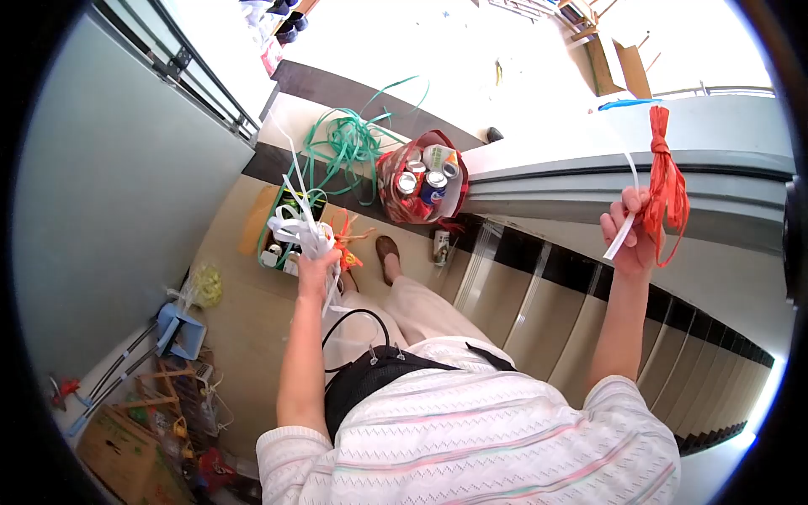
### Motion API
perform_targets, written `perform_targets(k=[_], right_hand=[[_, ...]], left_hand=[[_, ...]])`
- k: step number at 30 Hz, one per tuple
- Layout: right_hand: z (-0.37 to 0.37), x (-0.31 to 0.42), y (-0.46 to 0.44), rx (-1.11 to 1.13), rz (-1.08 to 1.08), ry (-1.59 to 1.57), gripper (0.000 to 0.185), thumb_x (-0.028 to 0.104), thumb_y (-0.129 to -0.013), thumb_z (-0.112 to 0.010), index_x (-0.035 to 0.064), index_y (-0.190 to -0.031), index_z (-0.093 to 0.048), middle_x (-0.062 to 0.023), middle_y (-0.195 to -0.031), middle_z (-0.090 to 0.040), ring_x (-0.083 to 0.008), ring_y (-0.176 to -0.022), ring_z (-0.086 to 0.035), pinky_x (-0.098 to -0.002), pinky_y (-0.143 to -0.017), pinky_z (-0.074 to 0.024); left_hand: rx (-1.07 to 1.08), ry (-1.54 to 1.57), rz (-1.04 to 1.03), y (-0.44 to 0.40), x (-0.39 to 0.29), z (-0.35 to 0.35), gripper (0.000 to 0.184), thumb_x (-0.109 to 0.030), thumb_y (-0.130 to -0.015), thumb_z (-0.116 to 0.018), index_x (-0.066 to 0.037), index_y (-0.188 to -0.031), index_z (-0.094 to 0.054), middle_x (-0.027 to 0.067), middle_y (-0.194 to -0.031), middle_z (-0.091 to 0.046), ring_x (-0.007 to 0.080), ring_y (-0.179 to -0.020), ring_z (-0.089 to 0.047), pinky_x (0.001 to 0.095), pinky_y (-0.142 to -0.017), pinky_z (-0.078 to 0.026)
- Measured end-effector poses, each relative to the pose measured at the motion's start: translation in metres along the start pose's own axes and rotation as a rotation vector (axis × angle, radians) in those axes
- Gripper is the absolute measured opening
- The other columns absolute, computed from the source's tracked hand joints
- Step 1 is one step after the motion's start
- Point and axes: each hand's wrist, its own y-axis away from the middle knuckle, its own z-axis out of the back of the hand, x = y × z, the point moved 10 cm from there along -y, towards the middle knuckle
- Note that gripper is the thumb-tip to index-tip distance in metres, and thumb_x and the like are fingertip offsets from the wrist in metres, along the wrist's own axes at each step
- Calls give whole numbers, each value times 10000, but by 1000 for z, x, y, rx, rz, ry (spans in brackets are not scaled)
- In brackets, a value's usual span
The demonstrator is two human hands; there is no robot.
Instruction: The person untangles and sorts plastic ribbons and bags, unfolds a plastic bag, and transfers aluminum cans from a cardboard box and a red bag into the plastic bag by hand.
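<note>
My left hand (316,274) is closed around a bundle of white plastic strapping (305,231), whose loose ends stick up and hang down. Orange string (347,254) shows beside the same hand; whether the fingers hold it too is unclear. Raised at the right, my right hand (629,231) grips a knotted bundle of red plastic twine (667,189). A white strip (621,236) also runs through its fingers. Beyond the left hand, a tangle of green strapping (345,143) lies on the threshold. Below it stands a box (268,259) holding cans and bottles.
A red patterned bag (394,189) full of cans stands in the doorway, with a single can (441,247) nearby. Stairs (539,303) descend to the right. A grey door (126,194), a blue dustpan (181,330) and piled cardboard (126,450) are at the left.
</note>
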Motion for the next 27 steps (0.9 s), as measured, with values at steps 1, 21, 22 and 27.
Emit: perform_targets(k=[1, 21, 22, 27], right_hand=[[-2, 2, 0, -1, 0, 2, 267, 198, -834, -571, 14, -1019, -517, -48, -906, -493, -97, -539, -444, -253, -501, -326], [-119, -200, -35, 38, -756, -506, 154, 183, -854, -500, 32, -821, -504, -75, -646, -516, -188, -452, -467, -306, -413, -368], [-123, -232, -19, -122, -943, -537, 135, 157, -847, -502, 22, -840, -508, -78, -653, -528, -200, -476, -486, -319, -421, -390], [-186, -327, 20, 599, -1067, 233, 149, 110, -838, -513, -25, -858, -570, -82, -667, -602, -103, -452, -498, -217, -412, -391]], left_hand=[[12, -1, -4, 0, -6, -2, 295, 9, -669, -637, -69, -937, -540, 9, -743, -544, 125, -601, -545, 258, -479, -448], [-73, 300, -242, 72, -127, 35, 260, -125, -670, -673, -84, -896, -551, 7, -729, -553, 116, -614, -549, 278, -477, -449], [-124, 320, -229, 89, -127, 44, 233, -156, -688, -662, -87, -882, -552, 5, -717, -548, 119, -623, -546, 281, -477, -448], [-120, 535, -424, 117, -87, 54, 416, -258, -717, -703, -64, -1050, -545, 33, -958, -583, 153, -917, -538, 318, -769, -473]])
